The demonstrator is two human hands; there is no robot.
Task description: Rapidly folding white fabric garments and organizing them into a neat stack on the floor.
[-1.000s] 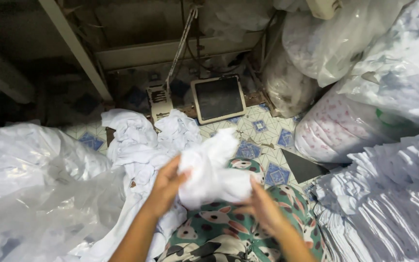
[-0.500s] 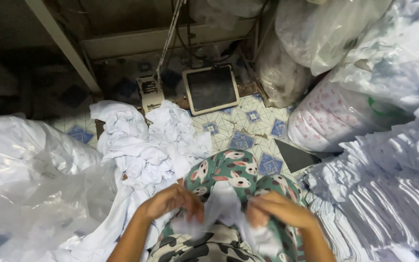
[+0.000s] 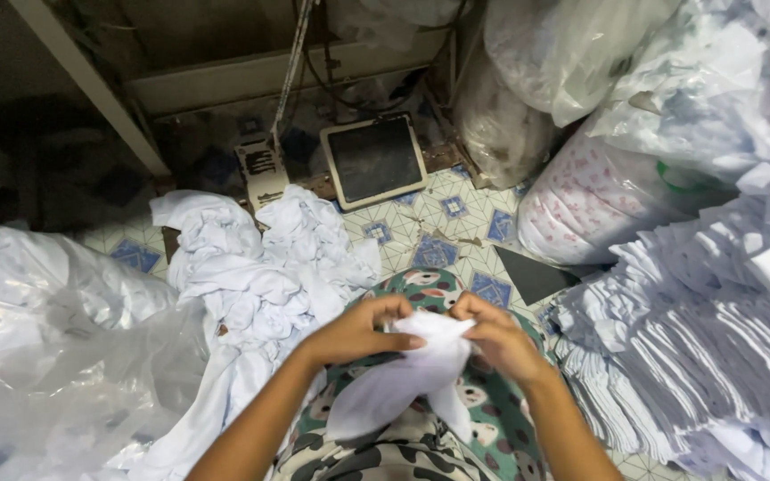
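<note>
A small piece of white cloth (image 3: 407,370) sits bunched between the person's two hands, low in the middle of the view and just above the lap. Its upper edge is gathered at the fingertips, and the rest hangs down in loose folds over the green patterned fabric (image 3: 483,419) that covers the person's legs.

The left hand (image 3: 358,330) closes on the cloth from the left, its fingers (image 3: 394,341) curled tight and pinching the top edge, with one finger stretched across the front of the fabric. The right hand (image 3: 492,334) grips the same top edge from the right, its fingers bent over and shut on the cloth. The two hands nearly touch each other at the gathered edge.

Just left of the hands lies a loose heap of crumpled white cloth pieces (image 3: 251,267) spread on the floor. Further left, a large crinkled clear plastic bag (image 3: 55,356) fills the lower corner. To the right, a tall stack of flat folded white cloth pieces (image 3: 706,338) rises beside the right forearm.

The floor (image 3: 443,223) is tiled in pale squares with blue diamond patterns. Beyond the heap, a flat dark rectangular pedal with a pale rim (image 3: 374,160) rests on the tiles, well apart from the hands. At the upper right stand bulging plastic sacks (image 3: 599,191), one with a pink dotted print, the others clear and stuffed with pale material.
</note>
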